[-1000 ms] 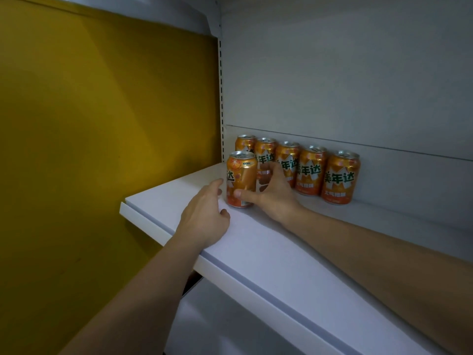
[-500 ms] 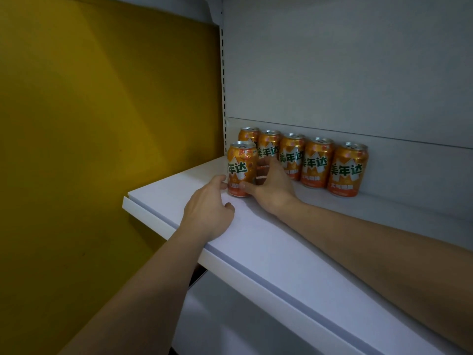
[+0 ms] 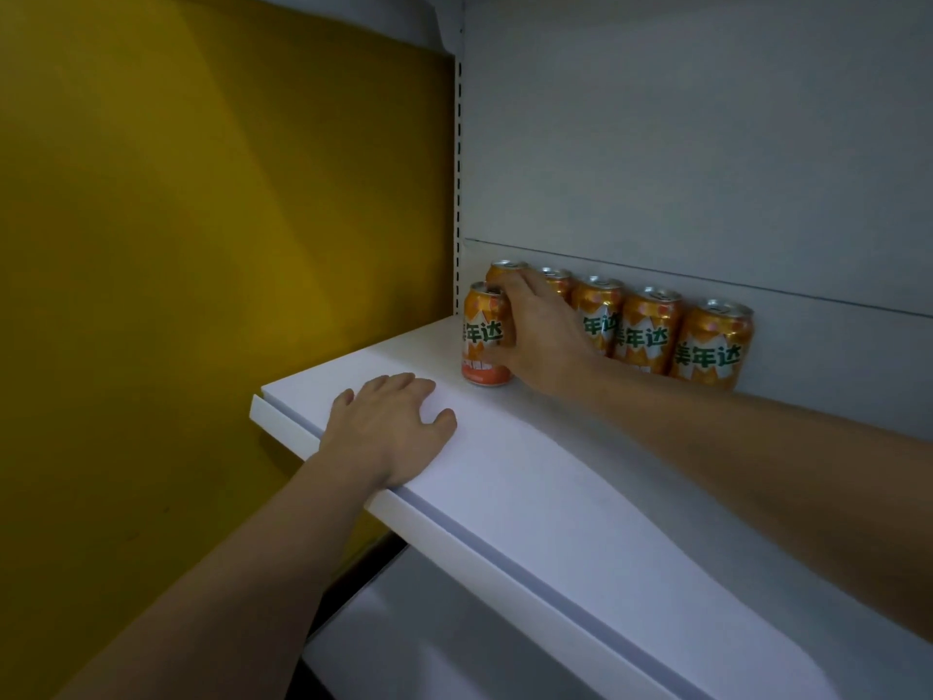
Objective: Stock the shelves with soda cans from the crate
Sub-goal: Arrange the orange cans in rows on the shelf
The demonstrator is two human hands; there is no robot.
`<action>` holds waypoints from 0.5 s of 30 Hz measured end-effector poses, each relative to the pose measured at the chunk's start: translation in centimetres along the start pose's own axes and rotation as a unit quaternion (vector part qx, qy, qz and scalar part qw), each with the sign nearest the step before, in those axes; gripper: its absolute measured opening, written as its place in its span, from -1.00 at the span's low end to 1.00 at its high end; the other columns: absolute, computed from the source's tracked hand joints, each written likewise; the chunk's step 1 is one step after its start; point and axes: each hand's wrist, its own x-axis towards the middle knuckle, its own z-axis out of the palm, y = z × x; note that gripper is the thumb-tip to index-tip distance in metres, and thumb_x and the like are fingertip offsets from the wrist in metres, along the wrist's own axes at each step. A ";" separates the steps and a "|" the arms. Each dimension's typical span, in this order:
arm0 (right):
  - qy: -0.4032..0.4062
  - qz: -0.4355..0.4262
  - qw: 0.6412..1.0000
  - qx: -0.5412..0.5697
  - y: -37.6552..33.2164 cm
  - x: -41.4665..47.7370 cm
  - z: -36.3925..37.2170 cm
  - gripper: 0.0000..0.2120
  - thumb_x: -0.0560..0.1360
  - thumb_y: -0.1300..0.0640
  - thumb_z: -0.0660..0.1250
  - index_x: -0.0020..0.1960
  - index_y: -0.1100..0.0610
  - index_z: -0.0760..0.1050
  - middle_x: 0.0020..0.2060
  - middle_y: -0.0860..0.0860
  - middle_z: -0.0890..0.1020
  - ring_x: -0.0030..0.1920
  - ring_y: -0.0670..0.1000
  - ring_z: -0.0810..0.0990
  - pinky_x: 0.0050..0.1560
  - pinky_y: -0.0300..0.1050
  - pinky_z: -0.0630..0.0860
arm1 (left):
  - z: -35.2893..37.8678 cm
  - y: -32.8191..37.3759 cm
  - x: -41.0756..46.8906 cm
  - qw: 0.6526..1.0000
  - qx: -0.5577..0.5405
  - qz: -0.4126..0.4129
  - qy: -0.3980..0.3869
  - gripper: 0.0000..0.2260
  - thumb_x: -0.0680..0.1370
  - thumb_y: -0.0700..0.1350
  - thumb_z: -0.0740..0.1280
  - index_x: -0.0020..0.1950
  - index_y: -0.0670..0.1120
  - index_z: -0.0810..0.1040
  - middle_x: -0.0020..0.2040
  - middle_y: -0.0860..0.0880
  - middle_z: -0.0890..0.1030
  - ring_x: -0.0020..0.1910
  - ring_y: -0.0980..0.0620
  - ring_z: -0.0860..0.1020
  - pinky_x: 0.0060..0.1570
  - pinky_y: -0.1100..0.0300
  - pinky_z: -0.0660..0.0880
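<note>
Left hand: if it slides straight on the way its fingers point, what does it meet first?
Most likely the front can, which the right hand grips. The left hand lies flat on the shelf, fingers aimed about that way. It might instead slip past the can's left side, because depth is unclear.

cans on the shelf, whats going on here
A person is stocking a white shelf with soda. The right hand grips the front can, standing upright at the shelf's left end. The left hand rests flat near the shelf's front edge. Five more cans stand in a row along the back wall.
</note>
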 end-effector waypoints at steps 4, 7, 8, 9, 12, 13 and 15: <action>-0.005 -0.015 0.991 -0.137 0.8 2.2 0.7 -0.24 0.40 -0.08 0.52 0.49 0.03 0.27 0.43 0.04 0.40 0.44 0.10 0.31 0.38 0.15 0.25 | 0.1 -0.1 0.0 1.000 -0.003 0.000 -0.002 -0.43 0.62 0.30 0.00 0.59 0.11 0.19 0.61 0.05 0.16 0.58 -0.01 0.12 0.54 -0.15 0.04; -0.005 -0.030 0.983 -0.181 1.1 3.5 1.2 -0.25 0.39 -0.13 0.51 0.47 0.03 0.29 0.38 0.03 0.46 0.39 0.10 0.34 0.35 0.16 0.26 | 0.1 -0.1 0.1 1.000 -0.002 -0.001 -0.001 -0.43 0.62 0.31 0.01 0.58 0.11 0.19 0.61 0.05 0.17 0.58 -0.02 0.13 0.53 -0.16 0.06; -0.005 -0.033 0.981 -0.190 1.2 3.8 1.4 -0.26 0.39 -0.13 0.51 0.46 0.04 0.30 0.36 0.03 0.47 0.38 0.10 0.35 0.33 0.16 0.27 | 0.1 -0.2 0.1 1.000 -0.002 -0.002 -0.002 -0.43 0.61 0.31 0.01 0.58 0.11 0.19 0.61 0.05 0.18 0.58 -0.02 0.14 0.53 -0.16 0.07; -0.007 -0.034 0.980 -0.197 1.3 4.1 1.5 -0.26 0.39 -0.13 0.51 0.46 0.04 0.30 0.35 0.04 0.48 0.37 0.10 0.35 0.32 0.15 0.28 | 0.1 -0.2 0.1 1.000 -0.003 -0.001 -0.002 -0.43 0.61 0.31 0.01 0.58 0.11 0.20 0.61 0.05 0.18 0.58 -0.02 0.14 0.53 -0.16 0.07; -0.013 -0.031 0.978 -0.205 1.6 4.8 1.8 -0.27 0.40 -0.12 0.50 0.46 0.06 0.29 0.34 0.05 0.48 0.37 0.11 0.35 0.32 0.16 0.28 | 0.1 -0.2 0.2 1.000 -0.008 -0.002 0.004 -0.44 0.61 0.31 0.02 0.57 0.12 0.21 0.60 0.06 0.19 0.57 -0.01 0.14 0.53 -0.16 0.07; -0.015 -0.030 0.978 -0.206 1.7 4.9 2.0 -0.27 0.41 -0.11 0.49 0.47 0.07 0.29 0.35 0.06 0.47 0.37 0.11 0.35 0.33 0.16 0.28 | 0.1 -0.2 0.2 1.000 -0.010 -0.002 0.006 -0.44 0.61 0.31 0.02 0.57 0.12 0.21 0.60 0.06 0.19 0.57 -0.01 0.15 0.53 -0.16 0.07; -0.019 -0.031 0.978 -0.204 2.0 5.0 2.3 -0.28 0.44 -0.07 0.48 0.48 0.09 0.27 0.38 0.08 0.46 0.39 0.12 0.36 0.35 0.15 0.28 | 0.2 -0.2 0.2 1.000 -0.012 -0.002 0.008 -0.44 0.61 0.30 0.03 0.57 0.12 0.21 0.60 0.06 0.19 0.57 -0.01 0.14 0.53 -0.16 0.07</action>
